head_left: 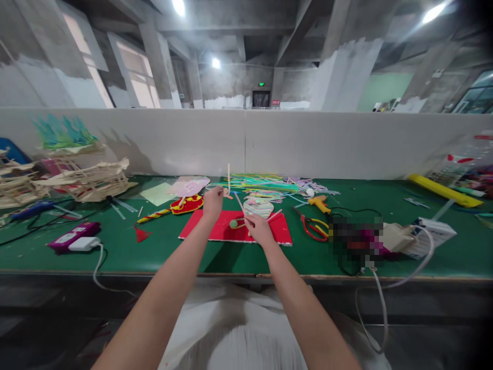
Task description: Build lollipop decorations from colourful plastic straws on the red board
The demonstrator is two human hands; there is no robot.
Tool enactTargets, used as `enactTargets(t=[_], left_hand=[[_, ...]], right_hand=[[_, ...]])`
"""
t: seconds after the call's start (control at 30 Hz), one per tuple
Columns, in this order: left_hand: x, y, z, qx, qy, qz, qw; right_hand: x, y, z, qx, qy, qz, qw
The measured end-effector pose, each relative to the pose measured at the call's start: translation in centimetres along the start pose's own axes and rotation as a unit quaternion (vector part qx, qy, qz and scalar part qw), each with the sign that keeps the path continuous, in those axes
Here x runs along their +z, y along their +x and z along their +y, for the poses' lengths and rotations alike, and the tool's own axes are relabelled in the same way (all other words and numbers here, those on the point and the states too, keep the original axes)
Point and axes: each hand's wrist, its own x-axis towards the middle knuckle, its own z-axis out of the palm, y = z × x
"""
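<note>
Red flat rectangular board (pixel 280 234) lies on the green tabletop (pixel 169 257) before the person, with a pale striped round disc (pixel 262 206) at its one o'clock edge. Left hand (pixel 213 201), at eleven o'clock, has thumb and fingers drawn together beside a thin upright cream strip (pixel 228 177); whether they clamp it I cannot tell. Right hand (pixel 260 229), over the board toward three o'clock, has bent fingers among thin pale pieces; its grip cannot be made out.

From the board, many-coloured thin strips (pixel 262 181) spread from twelve to two o'clock. Red-and-yellow-handled pliers (pixel 315 228) sit near its edge at three o'clock, a yellow glue gun (pixel 319 204) just above them. A red-and-yellow fan-shaped ornament (pixel 187 205) lies at ten, near the board; a purple power strip (pixel 73 237) is well apart at nine.

Pixelation masks a dark item (pixel 356 241) beyond the pliers. The hands hide parts of the board, and wooden-stick models (pixel 13 180) are cut off at the left edge.
</note>
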Motion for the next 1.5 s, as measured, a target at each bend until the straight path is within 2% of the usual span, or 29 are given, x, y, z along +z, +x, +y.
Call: enactTargets(t=[0.1, 0.17, 0.3, 0.4, 0.5, 0.57, 0.7, 0.87, 1.0, 1.17, 1.5], left_hand=[[-0.7, 1.0, -1.3, -0.042, -0.083, 0.095, 0.991], [-0.5, 0.9, -1.8, -0.071, -0.174, 0.113, 0.976], [1.4, -1.4, -1.2, -0.109, -0.371, 0.007, 0.922], [3.3, -4.4, -0.2, -0.126, -0.45, -0.058, 0.882], [4.6, -6.7, 0.3, -0.142, -0.474, -0.122, 0.86], [5.0, -7.5, 0.4, -0.139, -0.484, -0.162, 0.848], [5.1, -8.0, 0.2, -0.133, -0.48, -0.195, 0.845], [4.8, -8.4, 0.2, -0.075, -0.431, -0.198, 0.877], [4.9, -8.4, 0.1, -0.062, -0.416, -0.201, 0.885], [4.8, -8.3, 0.1, -0.087, -0.44, -0.192, 0.873], [4.4, -8.4, 0.6, -0.113, -0.479, -0.19, 0.85]], right_hand=[[0.0, -0.1, -0.1, 0.011, 0.004, -0.001, 1.0], [0.0, -0.1, -0.1, 0.015, 0.02, 0.004, 1.0], [-0.2, 0.3, -0.1, 0.061, 0.087, 0.073, 0.992], [-0.6, 0.6, 0.0, 0.118, 0.179, 0.124, 0.969], [-0.6, 0.9, 0.2, 0.17, 0.25, 0.118, 0.946], [-0.4, 1.0, 0.4, 0.181, 0.255, 0.103, 0.944], [-0.2, 1.0, 0.5, 0.173, 0.215, 0.08, 0.958], [-0.4, 0.8, 0.2, 0.169, 0.21, 0.069, 0.96], [-0.5, 0.7, 0.0, 0.135, 0.209, 0.067, 0.966], [-0.7, 0.5, -0.2, 0.144, 0.207, 0.064, 0.966], [-0.6, 0.6, 0.2, 0.167, 0.268, 0.066, 0.946]])
